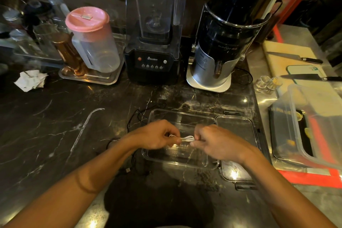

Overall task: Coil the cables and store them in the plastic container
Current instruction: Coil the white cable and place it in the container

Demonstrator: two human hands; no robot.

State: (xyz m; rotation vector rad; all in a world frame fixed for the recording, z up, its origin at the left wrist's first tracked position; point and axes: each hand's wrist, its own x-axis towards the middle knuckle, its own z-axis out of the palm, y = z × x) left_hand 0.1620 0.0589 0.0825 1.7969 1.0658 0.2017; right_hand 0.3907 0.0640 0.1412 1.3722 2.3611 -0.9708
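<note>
A person's left hand [159, 135] and right hand [212, 141] meet above a clear plastic container [185, 114] on a dark marbled surface [55, 126], each hand pinching one end of a small bundle of white cable [186, 138] folded into several loops (the strands run side by side between the two sets of fingertips). The bundle is held in the air over the open container rather than resting in it. The container's clear lid [238, 133] lies flat just beside it on the right, touching or nearly touching its edge. A black cable [136, 116] trails loose on the surface to the left of the container and passes under the left forearm, with a plug end [127, 170] lying near the elbow side. Behind the hands stand a black blender [151, 42] in a clear housing and a silver and black juicer [222, 46]; farther left, a jug with a pink lid [88, 19] sits on a metal tray [103, 80], and crumpled paper [30, 79] lies near it. At right, two knives [296, 57] rest on cutting boards
</note>
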